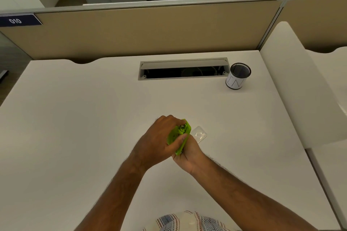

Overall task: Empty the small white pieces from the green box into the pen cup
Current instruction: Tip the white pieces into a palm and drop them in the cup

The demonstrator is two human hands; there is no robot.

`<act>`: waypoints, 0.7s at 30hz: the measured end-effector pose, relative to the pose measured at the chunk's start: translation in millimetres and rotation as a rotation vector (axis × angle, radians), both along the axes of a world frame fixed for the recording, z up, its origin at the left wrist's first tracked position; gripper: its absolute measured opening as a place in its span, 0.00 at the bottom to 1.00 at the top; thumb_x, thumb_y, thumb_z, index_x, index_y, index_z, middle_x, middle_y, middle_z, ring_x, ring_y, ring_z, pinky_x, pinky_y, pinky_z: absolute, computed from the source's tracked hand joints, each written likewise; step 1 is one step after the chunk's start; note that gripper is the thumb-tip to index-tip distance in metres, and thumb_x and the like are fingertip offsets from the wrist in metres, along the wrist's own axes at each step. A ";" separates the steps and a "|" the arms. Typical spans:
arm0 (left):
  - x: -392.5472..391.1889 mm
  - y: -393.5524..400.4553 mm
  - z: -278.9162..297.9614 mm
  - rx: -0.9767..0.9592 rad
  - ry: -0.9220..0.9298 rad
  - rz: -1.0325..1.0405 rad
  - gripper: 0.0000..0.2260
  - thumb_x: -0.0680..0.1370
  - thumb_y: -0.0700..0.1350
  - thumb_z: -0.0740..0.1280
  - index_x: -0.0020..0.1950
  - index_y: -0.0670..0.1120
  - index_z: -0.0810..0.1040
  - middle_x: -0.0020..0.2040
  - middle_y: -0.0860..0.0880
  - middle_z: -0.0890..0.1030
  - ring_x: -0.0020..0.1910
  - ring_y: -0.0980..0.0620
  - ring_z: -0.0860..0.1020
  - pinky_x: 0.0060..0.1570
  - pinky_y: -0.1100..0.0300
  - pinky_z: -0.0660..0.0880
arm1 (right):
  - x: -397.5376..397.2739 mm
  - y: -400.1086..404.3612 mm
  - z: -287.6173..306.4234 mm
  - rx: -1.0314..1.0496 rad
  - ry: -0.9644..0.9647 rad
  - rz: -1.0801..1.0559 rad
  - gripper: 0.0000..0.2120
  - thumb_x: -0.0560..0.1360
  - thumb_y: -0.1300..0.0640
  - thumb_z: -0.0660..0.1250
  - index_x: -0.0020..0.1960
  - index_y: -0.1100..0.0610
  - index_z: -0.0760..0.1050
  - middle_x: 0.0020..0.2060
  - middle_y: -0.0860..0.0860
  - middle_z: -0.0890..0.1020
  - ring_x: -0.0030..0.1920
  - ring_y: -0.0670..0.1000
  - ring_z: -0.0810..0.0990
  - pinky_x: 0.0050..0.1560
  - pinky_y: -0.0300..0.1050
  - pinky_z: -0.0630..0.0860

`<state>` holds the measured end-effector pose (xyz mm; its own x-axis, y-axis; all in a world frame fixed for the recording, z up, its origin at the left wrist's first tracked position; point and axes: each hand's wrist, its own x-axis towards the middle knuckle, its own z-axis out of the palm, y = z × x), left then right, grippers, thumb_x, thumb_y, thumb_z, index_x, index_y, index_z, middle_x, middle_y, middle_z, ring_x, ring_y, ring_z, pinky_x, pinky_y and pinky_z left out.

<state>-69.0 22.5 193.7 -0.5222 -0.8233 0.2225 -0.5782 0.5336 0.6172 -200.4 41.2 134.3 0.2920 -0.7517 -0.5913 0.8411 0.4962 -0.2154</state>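
Observation:
The green box [181, 135] is held on edge above the middle of the white desk [75, 118], between both hands. My left hand [159, 140] grips it from the left and over the top. My right hand [187, 154] holds it from below and behind. Its clear lid [199, 134] swings out to the right, and small white pieces show through it. The pen cup [238, 76], black mesh with a white paper label, stands upright at the far right of the desk, well away from both hands.
An open cable tray [183, 69] is set into the desk just left of the pen cup. A beige partition [140, 30] closes the back. A white side panel [293, 84] borders the right edge. Patterned clothing [187, 221] shows at the bottom.

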 end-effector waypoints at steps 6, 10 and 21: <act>1.4 -0.8 8.2 0.082 0.246 0.147 0.13 0.81 0.49 0.70 0.65 0.49 0.79 0.55 0.59 0.81 0.57 0.55 0.80 0.55 0.65 0.77 | -0.3 -1.4 -0.9 -0.032 0.022 -0.003 0.17 0.85 0.56 0.62 0.62 0.66 0.82 0.57 0.63 0.86 0.57 0.60 0.87 0.47 0.49 0.87; 5.6 -1.1 5.6 0.287 0.572 0.235 0.12 0.82 0.45 0.68 0.66 0.51 0.77 0.59 0.58 0.83 0.60 0.52 0.82 0.57 0.61 0.80 | -3.4 -6.3 -2.0 0.009 0.002 -0.021 0.19 0.84 0.55 0.63 0.63 0.70 0.79 0.54 0.65 0.86 0.56 0.63 0.87 0.51 0.55 0.87; 5.2 1.8 -9.8 0.632 1.104 0.366 0.16 0.83 0.52 0.63 0.68 0.48 0.73 0.63 0.46 0.80 0.59 0.47 0.79 0.56 0.55 0.79 | -14.9 -14.2 -0.3 -0.020 -0.014 -0.052 0.17 0.82 0.55 0.65 0.52 0.69 0.83 0.50 0.66 0.87 0.46 0.61 0.90 0.54 0.55 0.84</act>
<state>-63.7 24.3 183.9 -0.0423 -0.9953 -0.0876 0.3375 -0.0968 0.9363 -215.4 27.0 134.1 0.2606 -0.7776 -0.5722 0.8686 0.4475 -0.2126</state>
